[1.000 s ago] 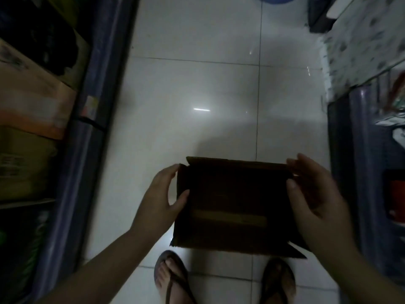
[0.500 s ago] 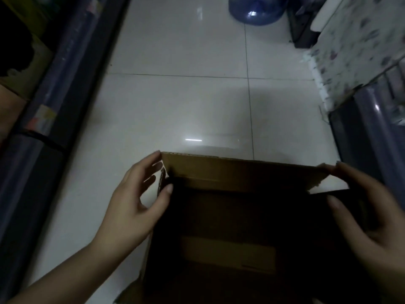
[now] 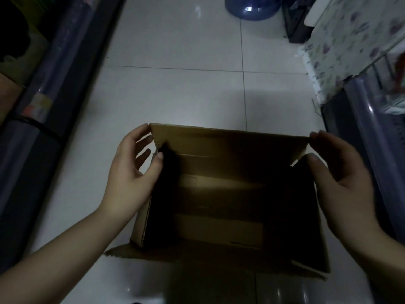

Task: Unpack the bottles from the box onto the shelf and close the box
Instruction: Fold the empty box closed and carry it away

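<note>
A brown cardboard box point(image 3: 230, 141) stands open over the white tiled floor, seen from above. Its inside is dark and I see no bottles in it; only the bare bottom with a strip of tape shows. My left hand point(image 3: 133, 170) grips the left side flap, thumb on its inner face and fingers outside. My right hand point(image 3: 341, 172) holds the right side flap in the same way, thumb inside. The far flap stands upright and the near flap hangs outward toward me.
A shelf unit with a plastic-wrapped edge point(image 3: 48, 69) runs along the left, holding cardboard boxes. Another shelf point(image 3: 377, 137) stands close on the right. A blue water jug point(image 3: 252, 7) sits at the far end of the floor, beside a flower-patterned cloth point(image 3: 350, 40).
The box has come closer and larger in view, with its inside now showing. Both hands have shifted from the box's sides to its side flaps. The view has tilted forward; my feet are out of sight.
</note>
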`<state>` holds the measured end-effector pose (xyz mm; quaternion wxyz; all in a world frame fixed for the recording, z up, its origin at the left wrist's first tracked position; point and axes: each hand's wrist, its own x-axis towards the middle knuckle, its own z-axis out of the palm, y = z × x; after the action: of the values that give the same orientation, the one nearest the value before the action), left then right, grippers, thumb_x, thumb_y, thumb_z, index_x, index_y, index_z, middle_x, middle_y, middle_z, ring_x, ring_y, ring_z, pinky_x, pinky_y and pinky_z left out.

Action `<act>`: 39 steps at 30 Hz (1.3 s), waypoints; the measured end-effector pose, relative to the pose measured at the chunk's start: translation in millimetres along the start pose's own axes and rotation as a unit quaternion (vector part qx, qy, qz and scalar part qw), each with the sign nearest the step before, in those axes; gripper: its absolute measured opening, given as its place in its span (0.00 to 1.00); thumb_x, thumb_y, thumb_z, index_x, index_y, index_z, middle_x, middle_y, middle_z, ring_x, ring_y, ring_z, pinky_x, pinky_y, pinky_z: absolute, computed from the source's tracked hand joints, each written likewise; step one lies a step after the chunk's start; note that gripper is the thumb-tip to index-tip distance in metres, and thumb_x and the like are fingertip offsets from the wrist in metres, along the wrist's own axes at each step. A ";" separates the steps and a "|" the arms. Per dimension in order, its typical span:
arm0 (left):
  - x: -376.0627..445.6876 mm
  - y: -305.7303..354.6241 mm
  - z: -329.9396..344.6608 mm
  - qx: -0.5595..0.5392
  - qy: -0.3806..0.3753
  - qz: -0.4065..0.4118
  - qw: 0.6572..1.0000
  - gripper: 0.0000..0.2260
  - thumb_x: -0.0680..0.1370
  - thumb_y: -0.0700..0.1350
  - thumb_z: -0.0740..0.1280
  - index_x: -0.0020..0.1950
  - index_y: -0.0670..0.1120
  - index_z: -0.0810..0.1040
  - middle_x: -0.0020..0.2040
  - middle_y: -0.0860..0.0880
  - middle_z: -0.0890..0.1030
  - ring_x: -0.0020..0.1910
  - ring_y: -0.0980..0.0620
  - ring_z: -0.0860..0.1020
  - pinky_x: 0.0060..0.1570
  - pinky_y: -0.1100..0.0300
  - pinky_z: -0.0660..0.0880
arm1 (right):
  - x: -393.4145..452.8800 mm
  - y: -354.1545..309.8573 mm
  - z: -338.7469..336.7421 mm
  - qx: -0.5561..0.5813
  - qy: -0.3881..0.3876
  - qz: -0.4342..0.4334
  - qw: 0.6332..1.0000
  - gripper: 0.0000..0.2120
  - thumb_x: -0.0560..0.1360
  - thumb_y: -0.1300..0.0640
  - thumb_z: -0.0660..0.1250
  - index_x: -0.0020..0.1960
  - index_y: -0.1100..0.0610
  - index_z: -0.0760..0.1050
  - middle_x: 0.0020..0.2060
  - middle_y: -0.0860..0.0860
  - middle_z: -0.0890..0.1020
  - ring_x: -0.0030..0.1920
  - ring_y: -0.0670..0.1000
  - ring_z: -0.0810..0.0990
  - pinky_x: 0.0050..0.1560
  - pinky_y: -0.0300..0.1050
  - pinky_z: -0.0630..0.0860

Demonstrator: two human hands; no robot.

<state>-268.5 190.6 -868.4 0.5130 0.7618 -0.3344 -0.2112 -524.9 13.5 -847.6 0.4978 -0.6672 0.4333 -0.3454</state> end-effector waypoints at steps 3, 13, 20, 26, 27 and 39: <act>3.9 -1.1 2.2 0.014 0.016 0.006 1.000 0.28 0.73 0.55 0.64 0.72 0.51 0.64 0.70 0.55 0.70 0.69 0.58 0.69 0.68 0.49 0.70 | 6.2 10.2 10.0 -0.003 -0.008 -0.016 1.000 0.20 0.79 0.65 0.58 0.70 0.53 0.66 0.64 0.41 0.74 0.66 0.38 0.72 0.61 0.28 0.70; 7.1 -21.6 31.8 0.040 0.035 0.009 0.999 0.38 0.75 0.53 0.66 0.78 0.50 0.47 0.78 0.54 0.51 0.77 0.59 0.53 0.74 0.58 0.58 | 3.2 46.2 27.7 -0.087 -0.071 0.019 0.993 0.38 0.71 0.48 0.66 0.77 0.47 0.52 0.73 0.38 0.58 0.69 0.31 0.60 0.68 0.30 0.60; 14.7 -31.7 32.4 0.052 0.001 0.029 0.998 0.47 0.68 0.61 0.70 0.75 0.56 0.42 0.79 0.51 0.46 0.78 0.54 0.49 0.75 0.46 0.58 | 16.2 56.3 33.1 -0.184 -0.131 0.010 0.974 0.48 0.67 0.52 0.75 0.77 0.45 0.49 0.74 0.42 0.59 0.69 0.39 0.58 0.70 0.45 0.62; 18.4 -31.4 19.8 -0.018 0.001 0.024 1.000 0.44 0.68 0.55 0.71 0.75 0.49 0.47 0.72 0.56 0.57 0.71 0.62 0.62 0.66 0.69 0.66 | 44.9 61.2 30.1 -0.232 -0.192 -0.069 0.951 0.60 0.60 0.45 0.77 0.78 0.53 0.41 0.78 0.48 0.50 0.77 0.45 0.51 0.75 0.45 0.55; 18.9 -30.8 18.3 -0.031 0.008 0.010 0.999 0.44 0.68 0.56 0.71 0.75 0.50 0.47 0.71 0.57 0.58 0.70 0.62 0.63 0.65 0.69 0.67 | 49.2 62.0 29.8 -0.227 -0.199 -0.073 0.950 0.62 0.59 0.42 0.78 0.78 0.54 0.41 0.78 0.48 0.50 0.77 0.46 0.52 0.75 0.45 0.55; 14.4 -38.5 1.7 -0.161 -0.028 -0.003 0.987 0.29 0.70 0.73 0.59 0.56 0.50 0.71 0.56 0.50 0.74 0.56 0.53 0.73 0.58 0.56 0.69 | 40.2 60.5 11.0 -0.029 -0.189 -0.078 0.979 0.36 0.58 0.31 0.74 0.60 0.36 0.63 0.62 0.38 0.73 0.68 0.45 0.72 0.70 0.45 0.67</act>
<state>-248.4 188.7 -904.3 0.6190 0.6640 -0.3077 -0.2852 -513.8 -27.4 -907.7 0.5223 -0.7664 0.2884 -0.2381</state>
